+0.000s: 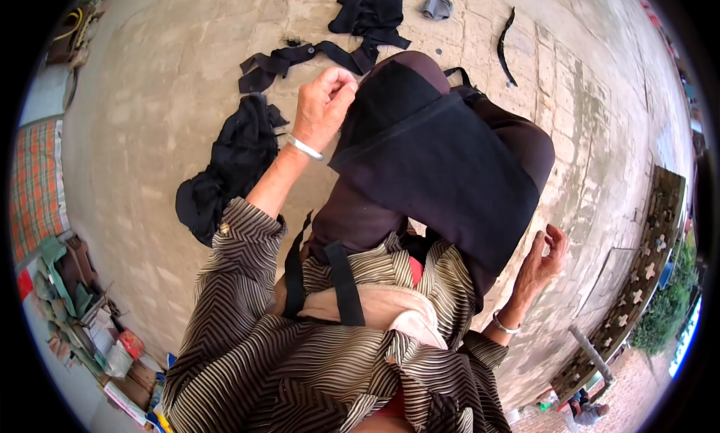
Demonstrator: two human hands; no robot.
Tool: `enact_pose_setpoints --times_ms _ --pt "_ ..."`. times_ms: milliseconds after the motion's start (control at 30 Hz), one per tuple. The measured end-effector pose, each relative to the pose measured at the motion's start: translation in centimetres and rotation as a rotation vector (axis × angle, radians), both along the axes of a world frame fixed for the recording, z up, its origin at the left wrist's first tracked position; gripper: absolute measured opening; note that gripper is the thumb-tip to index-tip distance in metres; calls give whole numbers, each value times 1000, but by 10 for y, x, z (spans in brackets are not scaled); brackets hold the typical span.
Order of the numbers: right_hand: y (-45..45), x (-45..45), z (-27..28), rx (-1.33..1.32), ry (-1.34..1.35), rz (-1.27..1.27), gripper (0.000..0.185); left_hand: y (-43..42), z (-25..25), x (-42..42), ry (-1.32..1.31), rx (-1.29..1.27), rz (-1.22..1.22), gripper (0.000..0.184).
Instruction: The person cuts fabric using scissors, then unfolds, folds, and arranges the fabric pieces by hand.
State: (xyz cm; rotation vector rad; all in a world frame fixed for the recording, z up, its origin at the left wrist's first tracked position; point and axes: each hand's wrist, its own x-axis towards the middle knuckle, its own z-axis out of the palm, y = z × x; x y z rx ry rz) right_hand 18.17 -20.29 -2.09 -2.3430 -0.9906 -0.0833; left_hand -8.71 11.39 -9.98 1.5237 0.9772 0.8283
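Note:
A flat piece of black cloth (pixel 450 170) is spread across my raised knees, with a seam line running over it. Beside the cloth's left edge is my left hand (pixel 325 103), its fingers pinched together; whatever they hold, if anything, is too small to make out. My right hand (pixel 541 260) hangs in the air off the right side of my lap, fingers loosely curved and apart, holding nothing visible. Two black straps (pixel 345 284) lie near my waist, over a beige cloth (pixel 375 304).
Black cloth scraps (pixel 369 13) and a dark garment piece (pixel 238 159) lie on the paved ground. A grey cloth (pixel 436 2) and a thin black strip (pixel 504 47) lie ahead. Bags and clutter (pixel 82 298) line the left; a patterned low wall (pixel 637 283) runs along the right.

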Motion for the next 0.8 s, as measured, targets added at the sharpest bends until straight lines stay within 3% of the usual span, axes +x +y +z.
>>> enact_pose_setpoints --times_ms 200,533,567,633,800 --pt "26 -22 14 7 -46 44 19 4 16 -4 -262 -355 -20 11" --pt "56 -46 27 -34 -19 198 17 10 32 -7 -351 -512 -97 18" --pt "56 -47 27 -35 -18 197 17 9 34 -7 -350 -514 -98 18" --pt "57 -49 27 -32 7 199 18 8 36 -5 -132 -252 -151 17" --pt "59 -49 25 -15 2 228 18 10 29 1 -68 -91 -198 16"
